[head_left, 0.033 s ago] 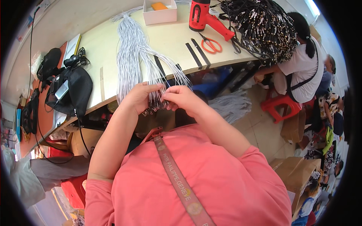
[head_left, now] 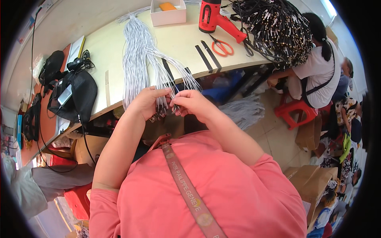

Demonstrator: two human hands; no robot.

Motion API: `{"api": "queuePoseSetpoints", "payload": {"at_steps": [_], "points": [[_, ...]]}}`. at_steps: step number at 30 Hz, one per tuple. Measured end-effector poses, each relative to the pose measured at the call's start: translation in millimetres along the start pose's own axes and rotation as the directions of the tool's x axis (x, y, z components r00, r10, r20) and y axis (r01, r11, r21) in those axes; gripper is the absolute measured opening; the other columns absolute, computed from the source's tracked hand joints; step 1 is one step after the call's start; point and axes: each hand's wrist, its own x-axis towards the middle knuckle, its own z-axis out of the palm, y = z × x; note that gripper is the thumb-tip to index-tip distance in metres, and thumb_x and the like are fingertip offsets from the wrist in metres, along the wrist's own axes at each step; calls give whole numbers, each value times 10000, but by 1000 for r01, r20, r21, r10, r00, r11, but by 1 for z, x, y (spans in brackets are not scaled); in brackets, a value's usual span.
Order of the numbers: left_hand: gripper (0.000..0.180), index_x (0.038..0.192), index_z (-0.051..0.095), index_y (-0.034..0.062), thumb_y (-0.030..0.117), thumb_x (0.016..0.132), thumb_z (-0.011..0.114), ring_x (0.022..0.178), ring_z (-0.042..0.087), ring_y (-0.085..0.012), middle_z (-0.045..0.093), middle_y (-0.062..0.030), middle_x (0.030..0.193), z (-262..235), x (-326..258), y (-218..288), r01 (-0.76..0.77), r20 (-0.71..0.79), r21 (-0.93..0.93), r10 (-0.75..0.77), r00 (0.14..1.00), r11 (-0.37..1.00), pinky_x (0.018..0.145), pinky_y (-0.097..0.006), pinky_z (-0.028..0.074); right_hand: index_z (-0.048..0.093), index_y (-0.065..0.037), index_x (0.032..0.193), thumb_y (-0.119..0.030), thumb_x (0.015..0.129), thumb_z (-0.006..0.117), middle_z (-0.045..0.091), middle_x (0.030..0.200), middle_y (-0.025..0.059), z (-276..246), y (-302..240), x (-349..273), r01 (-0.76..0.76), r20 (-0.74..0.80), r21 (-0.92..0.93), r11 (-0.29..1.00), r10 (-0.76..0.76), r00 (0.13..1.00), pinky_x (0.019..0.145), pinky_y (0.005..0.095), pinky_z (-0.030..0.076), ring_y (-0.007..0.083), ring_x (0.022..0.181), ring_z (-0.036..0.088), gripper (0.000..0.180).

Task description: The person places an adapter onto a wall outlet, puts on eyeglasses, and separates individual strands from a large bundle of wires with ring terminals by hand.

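Observation:
A long bundle of thin white wires (head_left: 137,51) runs down the table and over its near edge. My left hand (head_left: 147,101) is closed around a group of the wires close to their dark, metal-tipped ends (head_left: 160,108), which hang below the fingers. Just beside it, my right hand (head_left: 189,104) pinches a few wire ends between thumb and fingers. The fingertips of both hands nearly meet. More loose wire strands (head_left: 191,81) fan out past the table edge behind my right hand.
On the table are a red heat gun (head_left: 222,25), orange-handled scissors (head_left: 223,48), black strips (head_left: 203,58) and a white box (head_left: 168,16). A heap of black cables (head_left: 274,31) lies at right, near a seated person (head_left: 323,73). A black bag (head_left: 81,97) is at left.
My right fingers have shifted very slightly to the right, and the wire ends in them stand a little further from those at my left hand. My left hand stays in place.

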Motion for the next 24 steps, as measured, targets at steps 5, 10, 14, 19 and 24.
{"api": "queuePoseSetpoints", "payload": {"at_steps": [5,10,14,19,24], "points": [[205,899,529,-4,102,773,652,644,554,-203,537,-81,746,4,0,-2,-46,-65,8,46,997,999,575,-326,470,581,-49,866,-226,868,543,631,764,66,-2,0,-3,-30,103,157,987,13,995,557,229,474,123,634,612,181],[222,902,526,1,112,768,663,631,539,-196,532,-76,742,2,-2,-3,-58,-80,0,58,995,998,574,-320,467,569,-41,878,-232,881,533,635,761,73,0,0,-3,-57,110,66,996,49,993,536,219,471,125,599,613,195],[248,933,515,3,118,774,666,628,535,-169,534,-66,729,5,0,-4,-67,-72,65,71,995,996,562,-301,468,568,-35,901,-232,889,522,641,774,84,1,-2,-3,-45,125,8,999,43,991,519,215,466,123,596,618,202],[252,943,503,11,118,782,664,624,529,-151,529,-56,718,9,-6,-2,-61,-91,110,72,993,992,547,-285,461,568,-35,910,-244,887,525,644,786,85,4,0,-1,-32,119,-23,999,35,992,517,214,462,122,608,621,214],[215,922,503,17,112,794,647,598,514,-144,520,-50,713,9,-5,-1,-52,-105,123,65,992,991,529,-277,451,572,-41,899,-259,883,531,647,801,86,-1,3,0,-10,136,-21,1000,13,991,524,212,463,122,610,620,222]]}}
